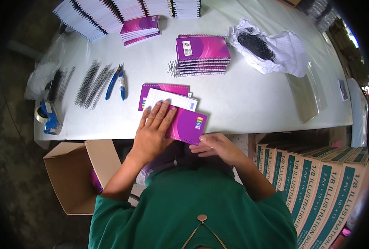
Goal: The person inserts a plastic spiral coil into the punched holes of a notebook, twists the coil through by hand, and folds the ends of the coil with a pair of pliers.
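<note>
A purple notebook cover (187,124) lies at the table's front edge, with a row of punched holes along its near side. My left hand (156,124) rests flat on its left part, fingers stretched out and also touching a white page block (163,98). My right hand (217,147) pinches the cover's near right corner between thumb and fingers. Under the white pages, another purple cover (168,88) with holes along its far edge shows in part. What lies beneath my left palm is hidden.
Spiral-bound purple notebooks (203,50) are stacked beyond my hands. Black wire coils (255,45) fill a white bag. Loose coils (91,85), blue-handled pliers (114,83) and a tape dispenser (49,118) lie left. Cardboard boxes (74,178) flank me below the table.
</note>
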A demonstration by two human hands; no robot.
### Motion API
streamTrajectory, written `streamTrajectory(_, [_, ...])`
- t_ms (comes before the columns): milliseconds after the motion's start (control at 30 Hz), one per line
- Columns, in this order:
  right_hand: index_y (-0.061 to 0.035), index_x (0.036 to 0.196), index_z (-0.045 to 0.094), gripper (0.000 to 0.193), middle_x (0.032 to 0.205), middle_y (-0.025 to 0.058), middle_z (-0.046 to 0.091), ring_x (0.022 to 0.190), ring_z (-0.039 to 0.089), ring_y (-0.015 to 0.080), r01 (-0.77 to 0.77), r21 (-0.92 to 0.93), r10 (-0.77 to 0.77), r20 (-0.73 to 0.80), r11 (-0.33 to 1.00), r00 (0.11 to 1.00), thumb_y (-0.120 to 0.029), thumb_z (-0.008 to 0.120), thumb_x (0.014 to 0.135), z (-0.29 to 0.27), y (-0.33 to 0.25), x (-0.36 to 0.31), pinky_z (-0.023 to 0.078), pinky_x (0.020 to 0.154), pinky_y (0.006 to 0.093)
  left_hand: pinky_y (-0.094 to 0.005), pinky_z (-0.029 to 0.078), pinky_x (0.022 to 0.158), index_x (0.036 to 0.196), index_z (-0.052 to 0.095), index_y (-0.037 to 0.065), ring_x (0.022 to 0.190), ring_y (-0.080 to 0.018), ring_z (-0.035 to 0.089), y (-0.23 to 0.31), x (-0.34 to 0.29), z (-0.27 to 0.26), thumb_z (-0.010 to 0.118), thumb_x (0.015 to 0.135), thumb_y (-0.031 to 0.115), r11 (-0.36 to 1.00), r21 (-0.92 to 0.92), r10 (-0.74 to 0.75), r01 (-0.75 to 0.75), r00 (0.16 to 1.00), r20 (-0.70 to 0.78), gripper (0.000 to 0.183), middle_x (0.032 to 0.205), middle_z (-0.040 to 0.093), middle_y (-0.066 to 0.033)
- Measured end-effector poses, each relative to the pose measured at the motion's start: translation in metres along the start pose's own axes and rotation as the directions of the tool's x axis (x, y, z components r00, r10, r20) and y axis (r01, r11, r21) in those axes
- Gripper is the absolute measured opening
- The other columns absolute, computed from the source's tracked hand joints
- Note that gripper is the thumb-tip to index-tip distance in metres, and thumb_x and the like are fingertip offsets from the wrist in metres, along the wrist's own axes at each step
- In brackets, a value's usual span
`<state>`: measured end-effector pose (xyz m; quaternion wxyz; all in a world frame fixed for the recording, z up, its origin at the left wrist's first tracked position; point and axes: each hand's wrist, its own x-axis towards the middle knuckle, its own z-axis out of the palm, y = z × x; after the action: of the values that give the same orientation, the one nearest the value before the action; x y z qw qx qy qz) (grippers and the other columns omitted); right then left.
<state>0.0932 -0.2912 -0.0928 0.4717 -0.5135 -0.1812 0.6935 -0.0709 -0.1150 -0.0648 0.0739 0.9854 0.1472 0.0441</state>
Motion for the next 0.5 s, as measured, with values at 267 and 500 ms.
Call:
streamTrajectory(267, [0.0060,0.129,0.040,0.058,0.133,0.0182,0.044,0.124,0.043,0.0246,0.433,0.093,-0.442,0.108,0.897,0.891,-0.035,0.053,0.090,0.012,-0.002,-0.001,0.035,0.101,0.0398,-0.0360,0.047,0.089,0.118,0.057,0.009,0.107,-0.0259,0.058,-0.007,-0.005,-0.015,0.058,0.069,-0.002,0.987,-0.131,0.074,-0.095,0.985,-0.159,0.050,0.118,0.059,-0.0119])
streamTrajectory(500, [0.0024,0.133,0.038,0.067,0.141,0.0202,0.033,0.134,0.025,0.0342,0.563,-0.795,-0.862,0.108,0.225,0.496,-0.021,0.065,0.077,0.028,-0.016,0.019,0.021,0.108,0.0464,-0.0357,0.053,0.072,0.108,0.062,0.007,0.084,-0.0278,0.064,-0.013,-0.001,-0.019,0.060,0.063,-0.004,0.680,-0.653,-0.512,0.334,0.854,-0.095,0.047,0.097,0.066,-0.0108])
